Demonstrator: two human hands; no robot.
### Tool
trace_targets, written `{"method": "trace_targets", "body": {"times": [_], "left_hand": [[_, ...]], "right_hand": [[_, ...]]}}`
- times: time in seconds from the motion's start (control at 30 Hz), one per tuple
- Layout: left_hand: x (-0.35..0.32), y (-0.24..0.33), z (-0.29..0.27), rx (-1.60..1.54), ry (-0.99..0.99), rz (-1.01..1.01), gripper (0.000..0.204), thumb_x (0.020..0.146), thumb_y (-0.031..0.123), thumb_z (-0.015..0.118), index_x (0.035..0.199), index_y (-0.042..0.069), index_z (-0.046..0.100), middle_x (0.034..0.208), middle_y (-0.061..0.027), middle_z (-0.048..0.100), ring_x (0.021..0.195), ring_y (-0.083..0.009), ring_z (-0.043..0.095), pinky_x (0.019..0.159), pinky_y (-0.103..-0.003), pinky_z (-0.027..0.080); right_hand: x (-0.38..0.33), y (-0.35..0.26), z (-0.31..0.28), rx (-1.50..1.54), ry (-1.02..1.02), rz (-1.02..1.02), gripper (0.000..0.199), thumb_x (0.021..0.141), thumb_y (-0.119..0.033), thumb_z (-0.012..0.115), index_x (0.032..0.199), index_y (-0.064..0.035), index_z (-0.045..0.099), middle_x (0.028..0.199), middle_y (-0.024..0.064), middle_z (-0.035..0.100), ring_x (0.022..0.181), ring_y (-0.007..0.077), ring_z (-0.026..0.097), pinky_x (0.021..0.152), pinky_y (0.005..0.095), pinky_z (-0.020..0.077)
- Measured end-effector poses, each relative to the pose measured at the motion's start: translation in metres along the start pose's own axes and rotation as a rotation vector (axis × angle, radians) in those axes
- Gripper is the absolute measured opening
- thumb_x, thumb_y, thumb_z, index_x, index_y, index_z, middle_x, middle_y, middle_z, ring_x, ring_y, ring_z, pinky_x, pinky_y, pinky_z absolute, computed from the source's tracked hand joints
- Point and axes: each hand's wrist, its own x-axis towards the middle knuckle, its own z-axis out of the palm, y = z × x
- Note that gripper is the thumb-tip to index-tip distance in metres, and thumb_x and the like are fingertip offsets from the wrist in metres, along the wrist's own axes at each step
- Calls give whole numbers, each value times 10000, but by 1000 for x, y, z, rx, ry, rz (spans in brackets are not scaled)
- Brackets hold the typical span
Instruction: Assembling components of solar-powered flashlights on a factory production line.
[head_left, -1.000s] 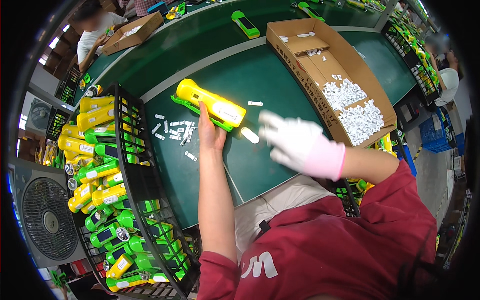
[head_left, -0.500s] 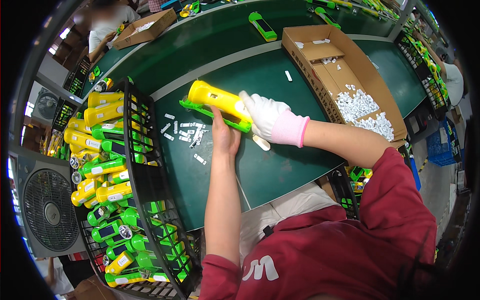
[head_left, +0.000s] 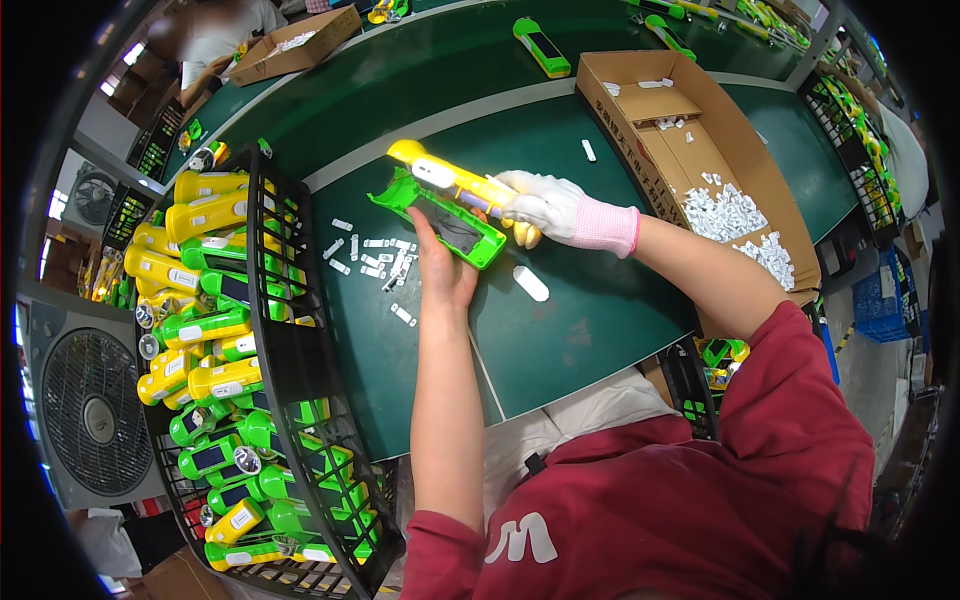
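Over the green desk (head_left: 580, 330), between two hands, a torch (head_left: 470, 185) is shown with its housing parted. Compared with half a second earlier, the yellow body (head_left: 408, 151) is raised and tilted off the green shell (head_left: 487, 251), and a dark interior is exposed; the housing is therefore judged to be opened. Whether the parts are joined at the right end cannot be told. The green shell is cradled by the bare left hand (head_left: 450, 282), its thumb alongside, its other fingers largely hidden. The yellow body's lower end is clamped in the fingers of the gloved right hand (head_left: 550, 208). Counted: one yellow body; one green shell; one white oval cover (head_left: 531, 283) on the desk, just beside; one lone white piece (head_left: 588, 150) farther off; a dozen or so white strips (head_left: 376, 243), partly overlapped; one large cardboard box (head_left: 625, 140), by which uncountable white bits (head_left: 720, 213) are held.
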Motion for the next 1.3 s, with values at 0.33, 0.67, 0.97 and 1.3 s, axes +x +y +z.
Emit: {"method": "trace_targets", "body": {"times": [0.33,0.67,0.97,1.3], "left_hand": [[-6,2,-1,-39,17,64,583,936,507,239,1310,73,349,1232,-68,465,1154,-228,437,1009,-387,315],[-4,-6,-5,69,108,110,464,910,303,509,1263,45,352,1120,-123,498,1028,-227,506,968,-403,390],[-1,-18,-1,96,2,74,402,940,173,449,1298,67,299,1195,-79,456,1110,-200,462,961,-358,367],[-3,-12,-4,110,-34,91,506,895,131,541,1319,70,273,1141,-101,518,1047,-196,524,923,-355,423]], "right_hand": [[-1,18,20,-280,104,-476,327,864,-302,490,1072,-51,520,947,151,567,912,316,558,814,343,436],[-7,-13,28,198,-134,248,357,865,-373,425,1023,-61,495,871,123,575,734,265,596,689,368,488],[-14,-31,38,-613,96,196,678,748,-275,624,1272,-6,287,943,186,488,802,329,583,646,391,491],[-4,-28,20,-62,-11,293,549,848,-412,466,1235,-34,368,1024,266,555,916,409,566,790,424,455]]}}
